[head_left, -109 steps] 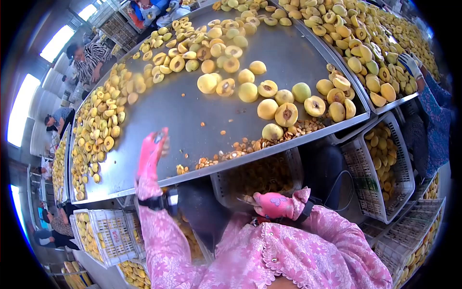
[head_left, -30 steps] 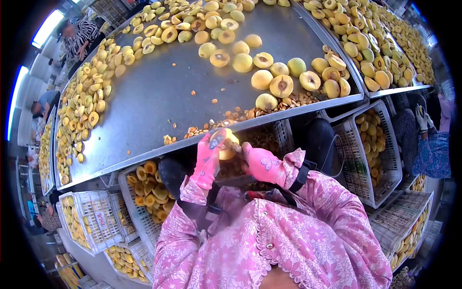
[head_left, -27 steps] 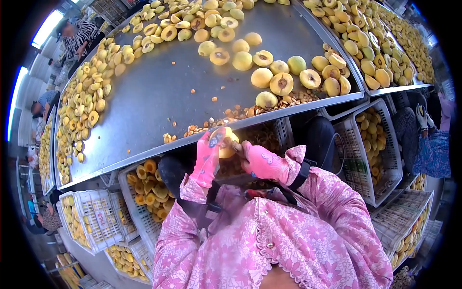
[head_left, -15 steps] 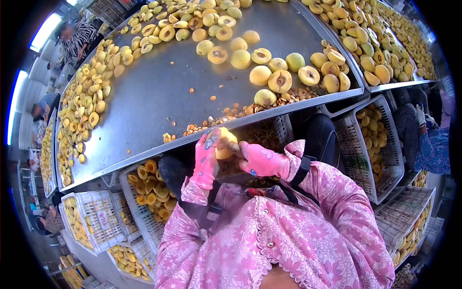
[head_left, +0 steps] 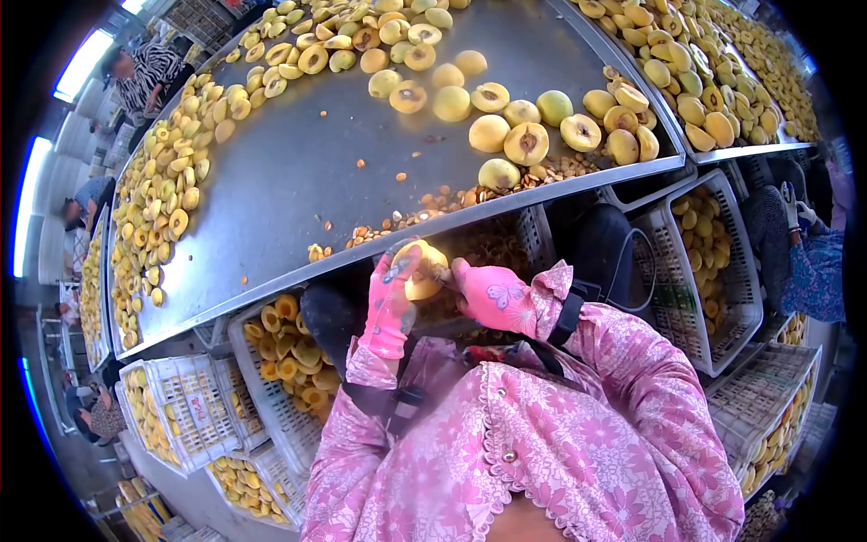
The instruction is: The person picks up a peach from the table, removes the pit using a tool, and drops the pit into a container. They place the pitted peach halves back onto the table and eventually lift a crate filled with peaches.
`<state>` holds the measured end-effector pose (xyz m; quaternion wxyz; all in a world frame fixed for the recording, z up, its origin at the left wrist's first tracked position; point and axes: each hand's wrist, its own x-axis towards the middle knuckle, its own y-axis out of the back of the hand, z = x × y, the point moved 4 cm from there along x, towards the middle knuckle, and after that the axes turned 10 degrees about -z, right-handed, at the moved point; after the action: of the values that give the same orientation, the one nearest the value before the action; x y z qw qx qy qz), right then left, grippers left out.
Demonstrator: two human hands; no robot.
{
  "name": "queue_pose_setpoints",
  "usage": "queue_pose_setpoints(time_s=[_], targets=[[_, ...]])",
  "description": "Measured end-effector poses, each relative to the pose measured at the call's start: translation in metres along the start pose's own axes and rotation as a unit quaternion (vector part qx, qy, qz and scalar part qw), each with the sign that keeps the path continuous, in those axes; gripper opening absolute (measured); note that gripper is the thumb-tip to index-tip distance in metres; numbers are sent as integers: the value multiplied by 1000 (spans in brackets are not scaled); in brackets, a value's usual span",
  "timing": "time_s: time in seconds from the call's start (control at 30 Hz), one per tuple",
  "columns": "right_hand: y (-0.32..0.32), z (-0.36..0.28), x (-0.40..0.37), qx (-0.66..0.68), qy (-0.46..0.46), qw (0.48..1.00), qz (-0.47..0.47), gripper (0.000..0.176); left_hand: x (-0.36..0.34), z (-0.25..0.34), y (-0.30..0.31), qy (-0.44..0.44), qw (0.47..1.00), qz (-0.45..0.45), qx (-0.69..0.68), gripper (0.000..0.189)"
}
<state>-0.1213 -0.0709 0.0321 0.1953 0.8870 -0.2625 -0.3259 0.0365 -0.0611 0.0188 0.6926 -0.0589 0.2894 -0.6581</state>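
Observation:
My left hand, in a pink patterned glove, is closed around a yellow peach half just below the near rim of the metal table. My right hand, gloved alike, is closed, its fingertips against the right side of the fruit. Whatever those fingers grip is hidden by the hand. Behind the fruit on the table lie scattered brown pits. Several cut peaches, some with the pit cavity showing, sit toward the right corner.
The metal table has a raised rim and heaps of peach halves along its left side. Crates of fruit stand on the left and right of my legs. A co-worker's gloved hands show at far right.
My right hand has turned, showing more of the back of the glove, and stays at the fruit. My left hand still holds the peach half. The whole view has shifted slightly.

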Motion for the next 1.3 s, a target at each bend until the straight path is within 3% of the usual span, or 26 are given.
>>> queue_pose_setpoints(time_s=[0.07,0.13,0.27,0.37,0.47,0.5,0.6,0.8,0.9,1.0,1.07,1.13,1.17,1.2,1.23,1.27,1.3], targets=[[-6,3,3,157,-27,987,-37,24,3,-6,5,-30,998,27,54,31],[-11,3,4,179,35,983,-27,19,3,-8,5,-42,995,48,75,32],[-14,-1,4,53,83,995,-9,17,0,-8,3,-61,989,47,130,32],[-25,10,6,230,-51,967,-95,25,-3,-9,5,-46,988,26,145,32],[-10,-8,5,92,121,987,-43,24,1,-9,8,-32,988,7,148,33],[-5,-8,-3,214,-24,960,-178,20,2,-9,10,-31,987,1,156,33],[-11,-4,-5,351,-63,911,-206,15,3,-13,11,-45,988,-6,147,33],[-26,-3,-10,556,42,778,-288,15,4,-26,9,-40,997,-11,65,35],[-31,-4,-17,606,29,744,-281,19,2,-30,0,-84,996,-36,16,39],[-36,-11,-24,667,94,694,-254,18,-10,-17,-27,-31,995,-30,-91,41],[-30,-8,-35,651,106,711,-244,13,-2,-16,-16,-35,983,-18,-180,41],[-29,5,-42,628,85,729,-260,13,-14,5,9,-80,992,65,-71,42],[-29,13,-38,532,29,811,-241,16,-20,23,31,-140,987,79,23,42],[-41,33,-21,226,51,967,-110,24,-28,40,54,-198,969,88,116,41],[-45,32,-26,117,24,984,-129,28,-47,72,52,-204,959,142,139,40],[-46,31,-29,6,-4,989,-148,32,-61,94,76,-200,924,210,250,40],[-45,26,-31,26,1,988,-153,34,-73,117,97,-184,868,210,411,39]])
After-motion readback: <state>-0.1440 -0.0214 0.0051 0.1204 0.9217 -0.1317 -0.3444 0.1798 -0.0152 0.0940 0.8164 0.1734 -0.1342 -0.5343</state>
